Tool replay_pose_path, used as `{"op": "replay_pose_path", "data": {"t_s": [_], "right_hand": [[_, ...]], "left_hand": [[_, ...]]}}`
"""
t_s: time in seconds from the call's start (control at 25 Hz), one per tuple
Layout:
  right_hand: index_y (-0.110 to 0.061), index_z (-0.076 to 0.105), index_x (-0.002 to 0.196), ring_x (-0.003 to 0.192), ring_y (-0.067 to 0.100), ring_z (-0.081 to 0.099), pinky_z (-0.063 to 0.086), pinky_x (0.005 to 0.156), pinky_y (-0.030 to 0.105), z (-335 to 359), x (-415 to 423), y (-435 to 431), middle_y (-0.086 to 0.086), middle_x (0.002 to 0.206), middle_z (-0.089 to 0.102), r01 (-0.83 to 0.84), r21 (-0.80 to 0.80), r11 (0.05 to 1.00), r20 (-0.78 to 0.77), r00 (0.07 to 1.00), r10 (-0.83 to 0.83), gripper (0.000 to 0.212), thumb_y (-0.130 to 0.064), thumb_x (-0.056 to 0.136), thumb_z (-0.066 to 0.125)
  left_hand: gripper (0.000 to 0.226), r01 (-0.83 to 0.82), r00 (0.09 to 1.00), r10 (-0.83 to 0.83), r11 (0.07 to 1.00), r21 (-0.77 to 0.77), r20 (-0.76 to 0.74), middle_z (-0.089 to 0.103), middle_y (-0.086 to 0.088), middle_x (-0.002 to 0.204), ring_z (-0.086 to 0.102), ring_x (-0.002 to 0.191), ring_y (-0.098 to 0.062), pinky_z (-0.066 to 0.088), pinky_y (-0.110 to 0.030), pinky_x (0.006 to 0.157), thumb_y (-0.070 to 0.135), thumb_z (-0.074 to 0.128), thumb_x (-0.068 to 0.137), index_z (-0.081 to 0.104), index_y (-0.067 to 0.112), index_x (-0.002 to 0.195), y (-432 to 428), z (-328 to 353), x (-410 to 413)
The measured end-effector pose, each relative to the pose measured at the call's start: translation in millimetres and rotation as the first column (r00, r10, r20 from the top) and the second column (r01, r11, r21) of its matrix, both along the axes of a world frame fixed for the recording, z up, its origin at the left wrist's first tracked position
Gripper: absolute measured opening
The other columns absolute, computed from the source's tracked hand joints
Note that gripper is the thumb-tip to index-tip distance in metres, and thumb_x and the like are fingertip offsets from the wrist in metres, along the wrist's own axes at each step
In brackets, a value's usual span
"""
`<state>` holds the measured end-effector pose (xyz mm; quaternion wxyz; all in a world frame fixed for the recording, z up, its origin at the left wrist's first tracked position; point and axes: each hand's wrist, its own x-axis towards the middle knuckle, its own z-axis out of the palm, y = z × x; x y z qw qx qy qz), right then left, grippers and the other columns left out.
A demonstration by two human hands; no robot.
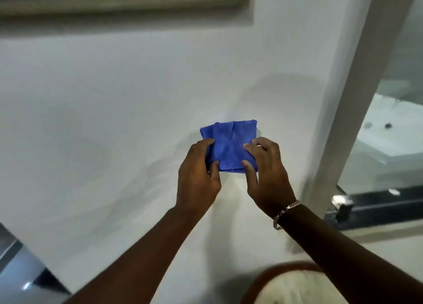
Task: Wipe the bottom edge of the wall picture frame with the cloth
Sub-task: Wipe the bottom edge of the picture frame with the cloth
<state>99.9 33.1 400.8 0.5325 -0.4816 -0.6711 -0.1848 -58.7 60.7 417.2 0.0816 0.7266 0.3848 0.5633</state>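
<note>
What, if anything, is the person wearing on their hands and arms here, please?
Both forearms are bare, with no sleeves in view. The left hand wears nothing visible. The right hand has a silver-coloured link bracelet at the wrist. No gloves or rings show.

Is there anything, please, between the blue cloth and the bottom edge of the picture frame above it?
Nothing visible: the cloth, held by the left hand and right hand, has only bare white wall between it and the frame's bottom edge.
</note>
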Motion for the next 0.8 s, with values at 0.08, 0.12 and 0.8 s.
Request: {"op": "replay_pose_path", "data": {"t_s": [0.08,0.12,0.8], "right_hand": [[-0.008,0.048,0.121,0.116,0.018,0.048,0.040,0.099,0.012,53.9,-8.6,9.3,0.021,0.123,0.049,-0.037,0.145,0.989,0.037,0.999,0.032,0.038,0.002,0.087,0.064],[-0.008,0.048,0.121,0.117,0.018,0.048,0.039,0.100,0.009,79.1,-13.5,12.5,0.020,0.124,0.048,-0.043,0.200,0.979,0.043,0.998,0.035,0.037,0.001,0.088,0.063],[-0.014,0.052,0.137,0.139,0.033,0.040,0.026,0.116,0.053,222.6,-90.8,96.9,0.015,0.148,0.047,0.290,0.501,0.815,0.097,0.917,-0.386,0.045,-0.034,0.097,0.043]], "left_hand": [[0.042,-0.016,0.998,0.026,0.984,0.179,-0.052,0.066,-0.009,0.111,0.063,0.091,-0.018,0.056,-0.025,0.074,0.003,0.069,0.083,0.055,0.006,0.122,9.3,56.5,-18.1],[0.042,-0.018,0.997,0.035,0.968,0.249,-0.066,0.065,-0.010,0.111,0.062,0.091,-0.017,0.056,-0.025,0.073,0.004,0.068,0.083,0.054,0.006,0.123,11.9,83.2,-25.9],[0.036,-0.032,0.912,0.289,0.757,0.653,-0.290,0.065,-0.015,0.112,0.059,0.104,-0.031,0.053,-0.045,0.087,0.010,0.063,0.084,0.057,0.005,0.119,61.7,297.7,-102.6]]}}
